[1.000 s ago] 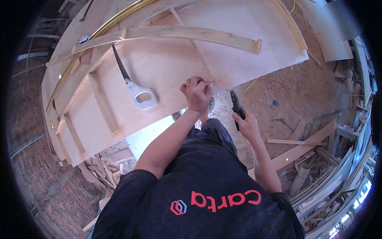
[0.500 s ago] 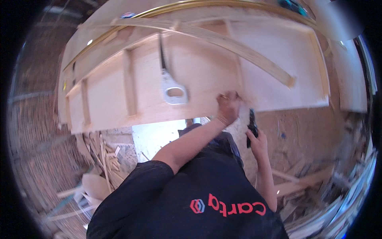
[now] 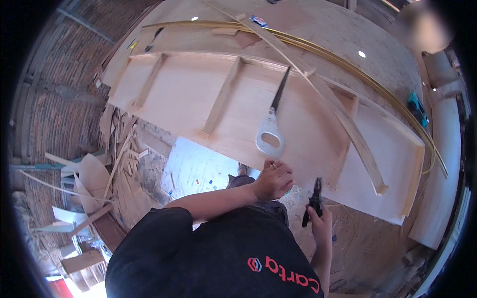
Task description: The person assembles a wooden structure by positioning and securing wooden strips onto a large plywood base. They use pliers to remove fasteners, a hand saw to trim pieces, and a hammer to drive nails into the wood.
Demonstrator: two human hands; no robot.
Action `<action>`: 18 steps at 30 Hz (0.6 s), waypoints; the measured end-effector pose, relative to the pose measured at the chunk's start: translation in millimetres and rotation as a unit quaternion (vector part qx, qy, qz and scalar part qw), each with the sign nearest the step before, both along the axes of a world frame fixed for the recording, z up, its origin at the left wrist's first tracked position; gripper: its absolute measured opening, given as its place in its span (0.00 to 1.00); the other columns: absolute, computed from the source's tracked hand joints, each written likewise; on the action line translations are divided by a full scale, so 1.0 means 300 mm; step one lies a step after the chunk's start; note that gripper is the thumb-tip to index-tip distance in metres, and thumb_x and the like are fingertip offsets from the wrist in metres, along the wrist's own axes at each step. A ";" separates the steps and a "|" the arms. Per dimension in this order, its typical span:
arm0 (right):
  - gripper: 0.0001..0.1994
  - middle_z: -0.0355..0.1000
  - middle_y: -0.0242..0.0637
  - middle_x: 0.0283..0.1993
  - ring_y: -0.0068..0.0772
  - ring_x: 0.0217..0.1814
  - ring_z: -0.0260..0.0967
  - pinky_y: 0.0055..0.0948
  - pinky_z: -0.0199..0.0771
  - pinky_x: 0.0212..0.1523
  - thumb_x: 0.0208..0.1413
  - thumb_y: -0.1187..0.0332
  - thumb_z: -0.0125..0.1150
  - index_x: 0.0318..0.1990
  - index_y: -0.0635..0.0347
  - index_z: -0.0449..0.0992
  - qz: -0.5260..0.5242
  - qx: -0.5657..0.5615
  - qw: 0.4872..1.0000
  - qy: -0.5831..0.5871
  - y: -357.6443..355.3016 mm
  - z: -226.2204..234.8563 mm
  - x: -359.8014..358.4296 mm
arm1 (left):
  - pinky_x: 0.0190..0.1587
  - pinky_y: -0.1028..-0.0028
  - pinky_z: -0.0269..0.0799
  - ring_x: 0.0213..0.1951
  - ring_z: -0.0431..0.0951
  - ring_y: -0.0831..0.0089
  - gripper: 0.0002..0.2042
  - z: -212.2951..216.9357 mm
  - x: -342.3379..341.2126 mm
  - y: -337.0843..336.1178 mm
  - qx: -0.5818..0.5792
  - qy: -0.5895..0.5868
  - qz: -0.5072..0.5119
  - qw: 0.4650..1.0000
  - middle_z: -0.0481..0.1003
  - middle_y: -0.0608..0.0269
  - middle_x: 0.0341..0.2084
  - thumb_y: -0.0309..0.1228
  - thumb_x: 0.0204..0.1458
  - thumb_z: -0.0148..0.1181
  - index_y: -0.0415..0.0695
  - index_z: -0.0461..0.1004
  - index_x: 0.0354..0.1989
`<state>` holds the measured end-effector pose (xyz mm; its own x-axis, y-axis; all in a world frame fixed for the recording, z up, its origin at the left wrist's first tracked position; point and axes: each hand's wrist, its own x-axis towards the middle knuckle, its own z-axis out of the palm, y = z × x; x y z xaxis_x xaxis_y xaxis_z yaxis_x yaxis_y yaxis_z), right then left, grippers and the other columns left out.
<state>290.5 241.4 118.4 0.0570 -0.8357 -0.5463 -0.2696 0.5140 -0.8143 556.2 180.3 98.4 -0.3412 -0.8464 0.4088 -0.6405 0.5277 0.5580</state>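
My left hand [image 3: 274, 181] is closed in front of my body, by the near edge of a shallow wooden frame [image 3: 198, 141] with a thin panel inside. Something small and pale pokes out between its fingers, too small to name. Lower right, my right hand [image 3: 322, 221] grips black-handled pliers [image 3: 315, 202], whose dark jaws point away from me. Just beyond my left hand a handsaw [image 3: 271, 133] lies on the panel, its grey handle toward me and its dark blade pointing to the far side.
A long wooden batten [image 3: 343, 116] lies slantwise across the frame. Behind it, gold-coloured strips [image 3: 318, 47] stretch over the worktable [image 3: 318, 22]. A teal power tool [image 3: 417, 108] sits at far right. Wood offcuts [image 3: 124, 154] are heaped on the floor at left.
The view has turned, so the frame and saw appear shifted and tilted. My left hand has drawn back from over the panel toward my body. My right hand still holds the pliers.
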 end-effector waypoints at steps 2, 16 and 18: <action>0.16 0.78 0.39 0.36 0.29 0.39 0.74 0.32 0.73 0.42 0.62 0.67 0.65 0.51 0.72 0.78 0.049 -0.016 0.997 0.053 -0.085 -0.079 0.088 | 0.51 0.57 0.58 0.44 0.73 0.63 0.06 0.021 0.087 0.017 -0.017 -0.001 0.041 0.999 0.74 0.65 0.38 0.32 0.51 0.67 0.50 0.77 0.35; 0.25 0.71 0.48 0.59 0.54 0.65 0.67 0.52 0.68 0.62 0.53 0.71 0.69 0.60 0.57 0.74 0.252 -0.339 0.835 0.352 -0.397 -0.083 0.801 | 0.54 0.54 0.61 0.48 0.75 0.62 0.15 -0.150 0.875 0.189 0.057 -0.081 0.271 0.958 0.75 0.62 0.43 0.36 0.53 0.67 0.46 0.80 0.47; 0.26 0.71 0.45 0.59 0.51 0.66 0.66 0.52 0.67 0.62 0.53 0.70 0.70 0.61 0.54 0.72 0.225 -0.323 0.825 0.405 -0.381 -0.111 0.863 | 0.57 0.52 0.60 0.51 0.73 0.61 0.19 -0.178 0.949 0.170 0.075 -0.101 0.255 0.959 0.74 0.60 0.48 0.38 0.54 0.66 0.46 0.78 0.54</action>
<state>549.4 127.1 85.2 0.2761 -0.9611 -0.0055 -0.9052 -0.2581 -0.3377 841.0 231.3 45.1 0.0724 -0.9682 0.2394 -0.8972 0.0416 0.4397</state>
